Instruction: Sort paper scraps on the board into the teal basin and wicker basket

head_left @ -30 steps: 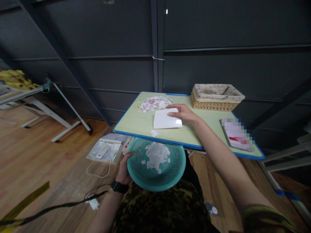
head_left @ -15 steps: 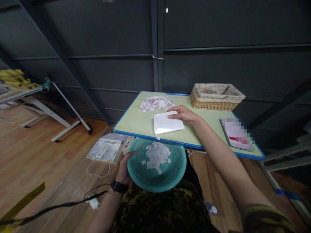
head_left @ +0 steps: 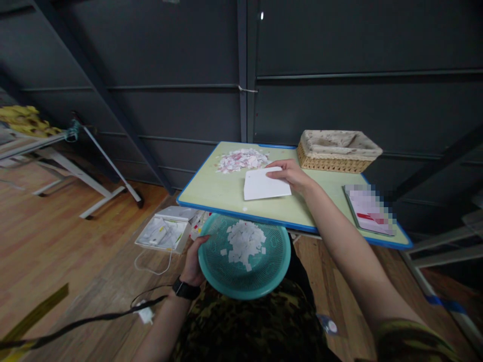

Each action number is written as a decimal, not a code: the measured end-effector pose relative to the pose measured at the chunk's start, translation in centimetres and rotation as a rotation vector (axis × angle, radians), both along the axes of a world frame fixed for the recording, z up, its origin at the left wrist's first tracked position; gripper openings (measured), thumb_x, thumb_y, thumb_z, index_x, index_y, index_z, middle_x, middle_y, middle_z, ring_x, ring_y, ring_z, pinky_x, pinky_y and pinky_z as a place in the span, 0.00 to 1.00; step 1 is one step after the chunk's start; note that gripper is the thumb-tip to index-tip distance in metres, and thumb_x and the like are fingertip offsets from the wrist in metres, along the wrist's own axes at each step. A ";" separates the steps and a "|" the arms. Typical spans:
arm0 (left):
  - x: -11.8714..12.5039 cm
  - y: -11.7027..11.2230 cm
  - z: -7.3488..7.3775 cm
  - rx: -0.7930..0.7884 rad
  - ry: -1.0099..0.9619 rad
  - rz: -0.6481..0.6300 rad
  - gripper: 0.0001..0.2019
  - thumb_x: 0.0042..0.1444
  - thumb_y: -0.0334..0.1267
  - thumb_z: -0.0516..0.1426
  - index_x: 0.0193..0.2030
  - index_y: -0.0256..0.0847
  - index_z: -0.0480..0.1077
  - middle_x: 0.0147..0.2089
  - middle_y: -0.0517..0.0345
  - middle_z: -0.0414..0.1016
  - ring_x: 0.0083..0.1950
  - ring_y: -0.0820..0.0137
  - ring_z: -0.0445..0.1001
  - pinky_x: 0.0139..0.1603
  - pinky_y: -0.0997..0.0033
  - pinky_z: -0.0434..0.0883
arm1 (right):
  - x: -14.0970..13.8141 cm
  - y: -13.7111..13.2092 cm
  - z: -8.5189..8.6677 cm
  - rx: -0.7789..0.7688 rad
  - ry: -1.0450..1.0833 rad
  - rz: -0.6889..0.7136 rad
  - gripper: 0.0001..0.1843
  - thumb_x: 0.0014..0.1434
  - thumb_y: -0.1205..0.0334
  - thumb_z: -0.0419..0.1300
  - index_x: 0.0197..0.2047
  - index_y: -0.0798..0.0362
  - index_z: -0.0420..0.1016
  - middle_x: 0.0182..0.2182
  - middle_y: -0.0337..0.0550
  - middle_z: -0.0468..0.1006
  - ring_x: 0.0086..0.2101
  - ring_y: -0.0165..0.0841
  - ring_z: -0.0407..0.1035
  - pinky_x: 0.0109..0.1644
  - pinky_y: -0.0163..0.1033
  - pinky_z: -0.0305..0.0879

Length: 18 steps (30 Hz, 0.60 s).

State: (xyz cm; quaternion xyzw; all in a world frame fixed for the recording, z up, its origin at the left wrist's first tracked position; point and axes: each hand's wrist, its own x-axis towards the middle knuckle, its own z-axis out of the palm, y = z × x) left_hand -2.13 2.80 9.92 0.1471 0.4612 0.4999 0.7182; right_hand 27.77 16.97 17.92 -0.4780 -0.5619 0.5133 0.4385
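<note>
My right hand (head_left: 290, 176) pinches a flat white plastic scraper (head_left: 266, 185) with a small hole near one corner, held above the pale green tabletop (head_left: 211, 186). Just behind the scraper lies a heap of white and pinkish paper scraps (head_left: 241, 160). One small white scrap (head_left: 245, 208) sits by the table's front edge. My left hand (head_left: 194, 261) grips the left rim of a teal plastic colander (head_left: 277, 274), which rests at my lap under that edge. White paper bits (head_left: 245, 244) are piled inside the colander.
A lined wicker basket (head_left: 337, 151) stands at the table's back right, with a phone (head_left: 370, 211) in front of it. On the left floor are an open white box (head_left: 162, 234), a white cable and a black cord (head_left: 94, 319). Another table (head_left: 56, 146) stands far left.
My right hand has drawn the scraper back from the front edge, slightly up and to the right. The small scrap now lies a little farther in from the edge. My left hand keeps its grip.
</note>
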 end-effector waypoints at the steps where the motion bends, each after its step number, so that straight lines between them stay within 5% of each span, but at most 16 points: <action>1: 0.0 0.0 0.1 -0.001 0.001 0.005 0.05 0.47 0.32 0.58 0.30 0.34 0.74 0.21 0.57 0.77 0.20 0.69 0.73 0.24 0.71 0.70 | 0.0 0.0 0.0 0.011 -0.001 -0.026 0.22 0.34 0.61 0.70 0.37 0.58 0.78 0.26 0.41 0.78 0.24 0.30 0.68 0.25 0.33 0.59; 9: 0.2 0.0 0.4 -0.008 -0.001 0.002 0.05 0.47 0.32 0.57 0.30 0.34 0.74 0.21 0.56 0.77 0.20 0.69 0.73 0.25 0.70 0.71 | 0.1 -0.2 -0.1 0.042 -0.170 0.258 0.23 0.36 0.57 0.70 0.38 0.57 0.77 0.31 0.42 0.77 0.29 0.29 0.68 0.30 0.33 0.61; 15: 0.1 0.1 0.3 -0.026 0.009 -0.002 0.04 0.46 0.33 0.58 0.29 0.34 0.73 0.22 0.55 0.77 0.21 0.67 0.74 0.25 0.69 0.72 | 0.7 1.6 -1.7 0.277 -0.214 -0.265 0.25 0.40 0.54 0.65 0.41 0.57 0.73 0.32 0.43 0.75 0.28 0.32 0.67 0.28 0.35 0.61; 18: 0.0 0.2 0.2 -0.029 0.012 -0.003 0.04 0.45 0.33 0.58 0.27 0.35 0.72 0.21 0.56 0.77 0.20 0.67 0.73 0.24 0.69 0.71 | 0.8 1.9 -1.9 0.367 -0.397 -0.326 0.21 0.41 0.55 0.64 0.38 0.57 0.74 0.30 0.42 0.74 0.28 0.32 0.65 0.29 0.35 0.59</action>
